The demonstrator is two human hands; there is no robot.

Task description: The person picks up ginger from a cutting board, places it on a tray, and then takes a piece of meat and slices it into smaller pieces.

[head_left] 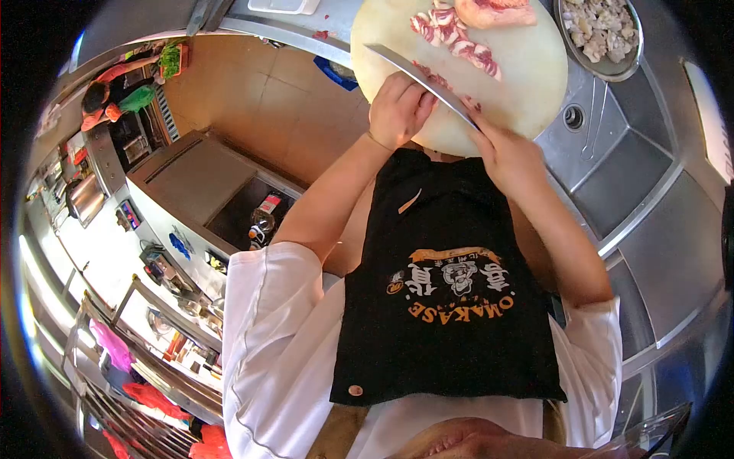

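My right hand [506, 149] is closed round the handle end of a large knife [424, 83], whose blade points up and left over a round white cutting board [535, 84]. Beside the blade, my left hand [399, 109] has its fingers curled down at the board's near edge, against small dark red meat bits; what its fingertips hold is hidden. Sliced red and white meat [459, 42] lies in a row farther up the board. A bigger pale pink piece of meat [497, 12] rests at the top edge.
Right of the board, a metal strainer [604, 73] of pale chopped pieces sits over a steel sink [612, 164]. A white tray [283, 6] is at the upper left. Another person [95, 99] is at the far left, near green vegetables [170, 60].
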